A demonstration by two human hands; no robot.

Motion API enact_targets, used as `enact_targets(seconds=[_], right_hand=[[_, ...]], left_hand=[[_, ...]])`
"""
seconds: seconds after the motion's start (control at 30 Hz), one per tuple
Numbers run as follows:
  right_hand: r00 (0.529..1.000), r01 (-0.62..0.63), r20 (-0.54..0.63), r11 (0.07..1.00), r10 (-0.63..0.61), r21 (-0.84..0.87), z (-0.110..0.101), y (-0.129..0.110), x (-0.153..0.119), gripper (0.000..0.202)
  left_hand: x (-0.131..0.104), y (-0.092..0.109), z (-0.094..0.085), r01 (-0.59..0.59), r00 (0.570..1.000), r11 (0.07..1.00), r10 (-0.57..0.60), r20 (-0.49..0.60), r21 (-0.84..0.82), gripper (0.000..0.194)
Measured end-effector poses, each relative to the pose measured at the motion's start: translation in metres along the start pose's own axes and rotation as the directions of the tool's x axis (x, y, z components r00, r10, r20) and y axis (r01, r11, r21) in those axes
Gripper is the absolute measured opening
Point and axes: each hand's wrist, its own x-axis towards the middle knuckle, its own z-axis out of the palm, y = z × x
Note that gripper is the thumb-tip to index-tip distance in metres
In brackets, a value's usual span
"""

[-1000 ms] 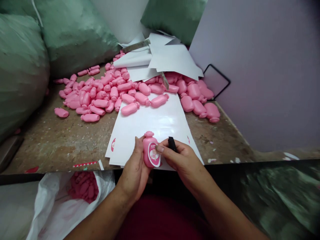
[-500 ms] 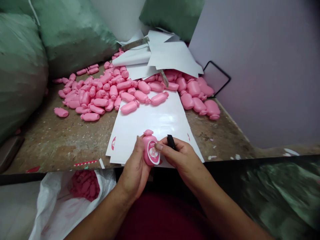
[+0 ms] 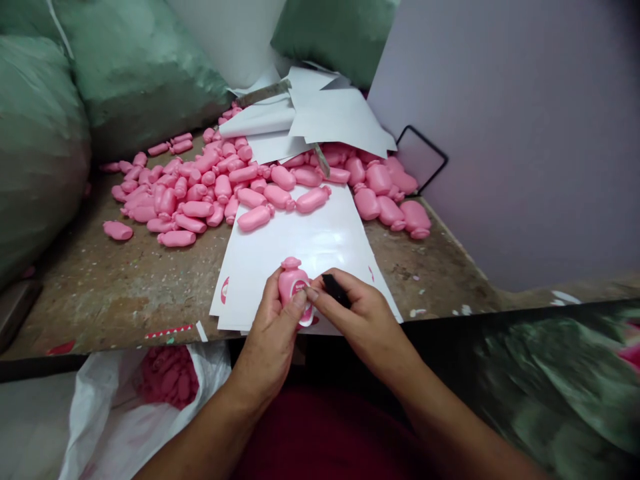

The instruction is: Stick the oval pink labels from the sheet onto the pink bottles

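Note:
My left hand [image 3: 267, 343] is closed around a small pink plastic bottle [image 3: 291, 275], held upright above the front edge of the stacked sheets. An oval label [image 3: 299, 287] with a white rim lies on the bottle's front, and my left thumb presses across it. At the bottle's right side, my right hand [image 3: 367, 313] touches the label's edge with its thumb and fingertips. A short black object [image 3: 336, 291] is tucked between the fingers of that hand; its full shape is hidden. Beneath both hands lie white sheets [image 3: 270, 267] with a few pink printed labels at the edges.
Many pink bottles [image 3: 197, 209] lie heaped across the worn table [image 3: 115, 290], with larger ones [image 3: 379, 179] at right. Loose white papers [image 3: 345, 120] cover part of the heap. Big green sacks [image 3: 135, 73] stand behind. Below left, an open white sack [image 3: 100, 400] contains pink pieces.
My left thumb has moved from the bottle's side onto the label. My right fingers have shifted to the label's edge, and the black object has tilted. The view has shifted slightly.

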Motion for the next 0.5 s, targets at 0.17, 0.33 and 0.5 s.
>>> enact_targets(seconds=[0.17, 0.33, 0.5], right_hand=[[0.988, 0.055, -0.129, 0.974, -0.085, -0.218, -0.008, 0.004, -0.003, 0.022], [0.994, 0.023, -0.105, 1.0, -0.023, -0.003, -0.015, -0.001, 0.0, 0.029], [0.998, 0.053, 0.018, 0.998, -0.054, 0.028, -0.01, -0.004, 0.013, 0.021]], left_hand=[[-0.002, 0.001, -0.004, -0.047, 0.999, 0.998, 0.047, 0.0, 0.046, 0.044], [-0.006, 0.001, -0.004, -0.039, 0.996, 0.979, 0.022, 0.083, 0.202, 0.043], [-0.009, 0.001, -0.009, -0.069, 0.978, 0.97, 0.019, 0.208, 0.233, 0.047]])
